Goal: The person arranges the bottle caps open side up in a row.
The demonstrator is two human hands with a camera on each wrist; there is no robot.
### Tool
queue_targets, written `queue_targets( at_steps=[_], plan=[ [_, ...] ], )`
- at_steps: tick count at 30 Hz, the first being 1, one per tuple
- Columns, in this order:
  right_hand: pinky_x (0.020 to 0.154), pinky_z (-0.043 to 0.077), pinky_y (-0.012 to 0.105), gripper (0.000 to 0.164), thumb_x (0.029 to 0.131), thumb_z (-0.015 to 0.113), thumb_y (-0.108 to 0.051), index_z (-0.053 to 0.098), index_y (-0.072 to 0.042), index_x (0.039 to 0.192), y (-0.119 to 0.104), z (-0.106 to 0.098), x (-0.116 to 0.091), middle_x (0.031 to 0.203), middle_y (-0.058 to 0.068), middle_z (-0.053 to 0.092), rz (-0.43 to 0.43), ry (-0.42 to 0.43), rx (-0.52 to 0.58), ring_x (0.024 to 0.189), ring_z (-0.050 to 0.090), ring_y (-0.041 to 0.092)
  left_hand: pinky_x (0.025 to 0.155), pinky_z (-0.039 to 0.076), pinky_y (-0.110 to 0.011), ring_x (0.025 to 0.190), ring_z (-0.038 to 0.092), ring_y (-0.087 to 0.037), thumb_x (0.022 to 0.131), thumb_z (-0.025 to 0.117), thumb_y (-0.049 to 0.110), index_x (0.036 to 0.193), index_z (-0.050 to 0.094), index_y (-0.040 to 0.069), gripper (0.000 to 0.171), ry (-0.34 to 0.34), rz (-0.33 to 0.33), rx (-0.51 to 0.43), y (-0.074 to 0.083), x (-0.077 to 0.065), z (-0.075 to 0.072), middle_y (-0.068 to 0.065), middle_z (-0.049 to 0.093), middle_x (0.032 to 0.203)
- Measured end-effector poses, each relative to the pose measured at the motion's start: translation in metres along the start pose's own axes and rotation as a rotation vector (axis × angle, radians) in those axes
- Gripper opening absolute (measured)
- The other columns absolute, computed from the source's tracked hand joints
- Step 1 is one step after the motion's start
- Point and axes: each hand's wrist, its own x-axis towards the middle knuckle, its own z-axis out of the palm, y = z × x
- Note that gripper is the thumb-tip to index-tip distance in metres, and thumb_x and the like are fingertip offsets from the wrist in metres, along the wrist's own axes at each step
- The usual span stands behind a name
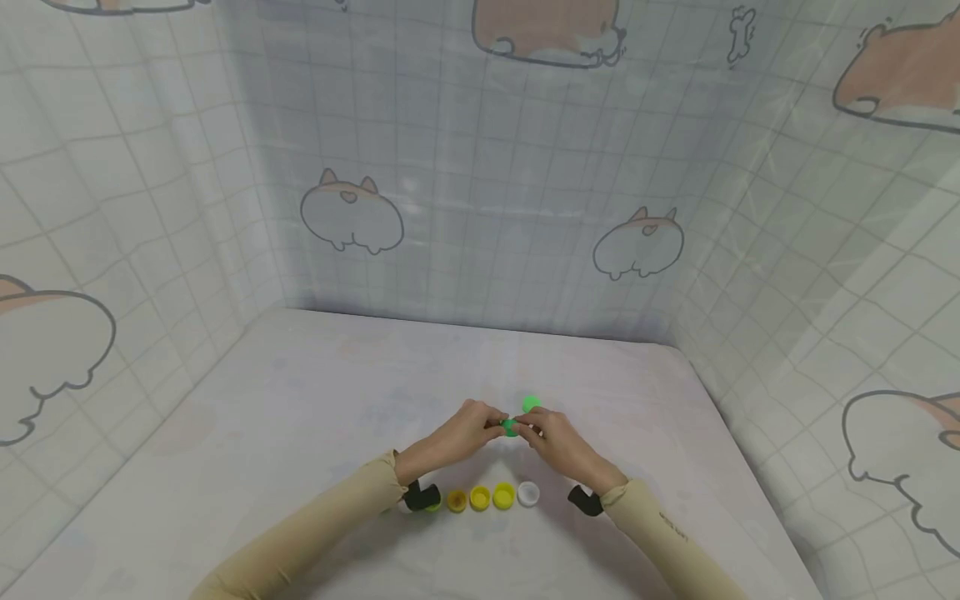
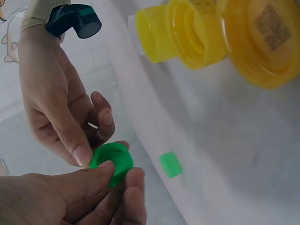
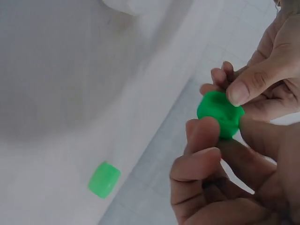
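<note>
A green bottle cap is held up between both hands, its hollow side showing in the left wrist view. My left hand pinches it, with the thumb pressed at the cap's inside. From the other side my right hand pinches the cap's edge between thumb and fingers. Just beyond the right fingertips lies a lighter green cap on the table; in the right wrist view that lighter cap is off to the lower left.
Nearer my body a row of caps lies on the table: white, two yellow ones, an amber one and a yellow-green one partly hidden by the left wrist's black device. Patterned curtains surround the pale table.
</note>
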Motion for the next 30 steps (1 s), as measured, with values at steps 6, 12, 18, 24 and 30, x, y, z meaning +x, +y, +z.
queue_targets(
  at_steps=[6, 12, 18, 24, 30],
  plan=[
    [0.051, 0.042, 0.021, 0.027, 0.1, 0.052, -0.018, 0.068, -0.007, 0.119, 0.007, 0.002, 0.001, 0.086, 0.012, 0.068, 0.041, 0.029, 0.116, 0.064, 0.059, 0.022, 0.062, 0.05, -0.017, 0.075, 0.068, -0.013, 0.088, 0.068, 0.005, 0.124, 0.062, -0.001, 0.037, 0.03, -0.009, 0.01, -0.002, -0.001, 0.003, -0.01, 0.073, 0.089],
    [0.054, 0.045, 0.021, 0.026, 0.101, 0.051, -0.015, 0.064, -0.009, 0.123, 0.012, 0.005, 0.001, 0.086, 0.008, 0.069, 0.028, 0.031, 0.158, 0.065, 0.061, 0.027, 0.061, 0.05, -0.018, 0.071, 0.065, -0.009, 0.086, 0.071, 0.005, 0.118, 0.065, 0.002, 0.033, 0.045, 0.003, -0.003, -0.005, 0.0, 0.007, -0.007, 0.071, 0.084],
    [0.057, 0.048, 0.023, 0.025, 0.1, 0.054, -0.023, 0.064, -0.011, 0.119, 0.012, 0.005, 0.001, 0.093, 0.003, 0.07, 0.041, -0.008, 0.166, 0.069, 0.063, 0.02, 0.062, 0.049, -0.018, 0.074, 0.063, -0.009, 0.084, 0.074, 0.01, 0.108, 0.071, 0.003, 0.025, 0.062, 0.012, 0.047, -0.006, 0.001, 0.007, -0.006, 0.07, 0.088],
    [0.068, 0.052, 0.022, 0.028, 0.091, 0.067, -0.028, 0.068, -0.014, 0.115, 0.01, 0.003, 0.001, 0.106, -0.003, 0.071, 0.024, -0.008, 0.102, 0.08, 0.064, 0.008, 0.068, 0.049, -0.018, 0.08, 0.06, -0.011, 0.082, 0.076, 0.013, 0.104, 0.074, 0.004, 0.024, 0.077, 0.017, 0.13, -0.005, 0.002, 0.005, -0.005, 0.068, 0.09],
    [0.076, 0.053, 0.032, 0.022, 0.086, 0.073, -0.023, 0.072, -0.013, 0.107, 0.013, 0.002, 0.002, 0.104, -0.004, 0.072, -0.015, 0.032, 0.082, 0.082, 0.062, 0.007, 0.066, 0.047, -0.019, 0.077, 0.057, -0.01, 0.082, 0.076, 0.012, 0.1, 0.076, 0.005, 0.02, 0.065, 0.032, 0.139, -0.007, 0.003, 0.006, -0.002, 0.066, 0.085]
  ],
)
